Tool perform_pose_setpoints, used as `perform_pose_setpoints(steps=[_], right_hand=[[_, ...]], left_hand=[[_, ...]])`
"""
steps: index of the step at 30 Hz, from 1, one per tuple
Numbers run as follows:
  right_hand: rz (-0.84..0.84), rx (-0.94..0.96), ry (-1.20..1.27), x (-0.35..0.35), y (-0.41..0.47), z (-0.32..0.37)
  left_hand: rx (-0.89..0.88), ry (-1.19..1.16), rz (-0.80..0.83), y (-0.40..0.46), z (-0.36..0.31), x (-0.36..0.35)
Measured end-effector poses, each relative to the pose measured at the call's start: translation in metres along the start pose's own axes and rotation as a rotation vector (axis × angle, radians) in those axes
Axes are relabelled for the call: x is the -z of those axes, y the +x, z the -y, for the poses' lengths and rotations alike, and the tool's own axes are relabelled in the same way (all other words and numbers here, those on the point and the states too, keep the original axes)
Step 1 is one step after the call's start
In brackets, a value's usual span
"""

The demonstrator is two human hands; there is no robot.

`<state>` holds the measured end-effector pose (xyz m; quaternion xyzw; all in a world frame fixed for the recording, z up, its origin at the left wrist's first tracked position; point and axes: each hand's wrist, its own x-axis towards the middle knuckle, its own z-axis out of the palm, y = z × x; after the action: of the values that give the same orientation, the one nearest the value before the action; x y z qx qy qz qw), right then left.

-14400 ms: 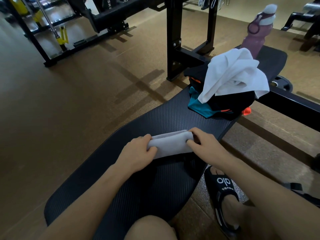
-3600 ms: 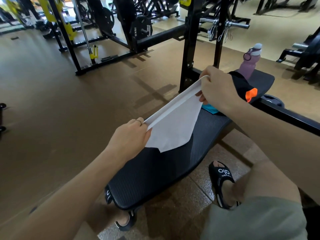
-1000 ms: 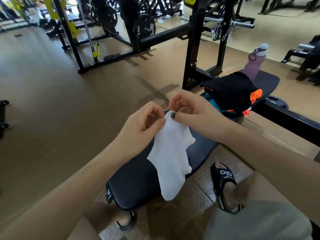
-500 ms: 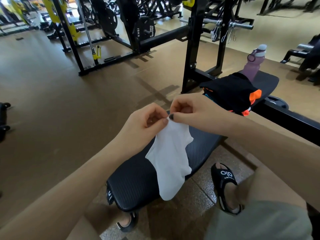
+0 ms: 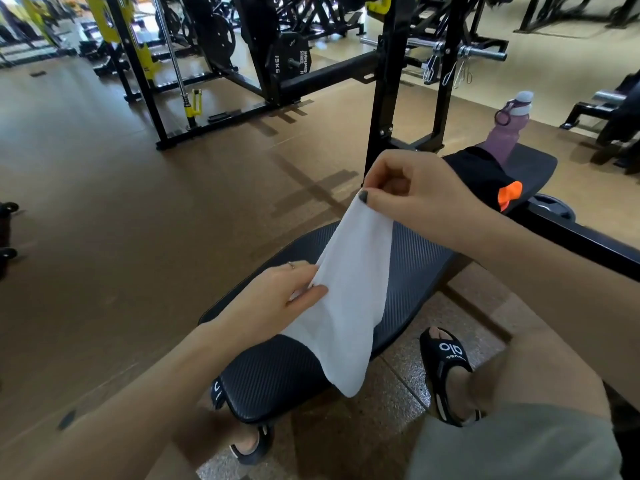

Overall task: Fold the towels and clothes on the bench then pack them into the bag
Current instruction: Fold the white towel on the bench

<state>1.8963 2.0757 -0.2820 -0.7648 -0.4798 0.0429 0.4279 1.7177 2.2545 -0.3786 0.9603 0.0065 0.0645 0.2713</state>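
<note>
A white towel [image 5: 349, 299] hangs doubled over above the black bench pad [image 5: 277, 372]. My right hand [image 5: 412, 192] pinches its top corners, held high. Lower down, my left hand [image 5: 273, 296] grips the towel's left edge about halfway along. The towel's bottom end drapes past the bench's near side. At the bench's far end lies a pile of black clothes [image 5: 485, 174] with an orange patch, partly hidden behind my right hand. No bag is in view.
A purple water bottle [image 5: 507, 126] stands on the far end of the bench behind the clothes. A black rack upright [image 5: 384, 98] rises beside the bench. Weight racks and plates fill the background. My sandalled feet [image 5: 446, 372] rest on the floor on either side of the bench.
My left hand let go of the top corner and slid down the towel's left edge. My right hand now holds the top alone and has risen a little.
</note>
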Motion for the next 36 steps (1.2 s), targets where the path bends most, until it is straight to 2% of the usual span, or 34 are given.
perform_pose_setpoints(steps=[7,15,20,24,30,36], right_hand=[[-0.091,-0.061,-0.121,0.019,0.0,-0.028],[-0.132,-0.192,-0.173,0.021,-0.008,-0.061],[-0.136,-0.22,-0.18,0.02,-0.011,-0.066],[-0.136,-0.247,-0.167,0.024,-0.011,-0.069],[-0.156,-0.305,-0.105,0.03,-0.012,-0.073],[-0.134,-0.331,-0.137,0.031,-0.012,-0.075]], left_hand=[[0.088,0.078,0.01,-0.03,0.042,0.002],[0.078,0.123,-0.196,-0.043,0.063,0.046],[0.168,0.013,-0.385,-0.041,0.055,0.06],[0.284,-0.212,-0.503,-0.038,0.046,0.063],[0.264,-0.202,-0.512,-0.037,0.043,0.068],[0.252,-0.039,-0.493,-0.036,0.046,0.07]])
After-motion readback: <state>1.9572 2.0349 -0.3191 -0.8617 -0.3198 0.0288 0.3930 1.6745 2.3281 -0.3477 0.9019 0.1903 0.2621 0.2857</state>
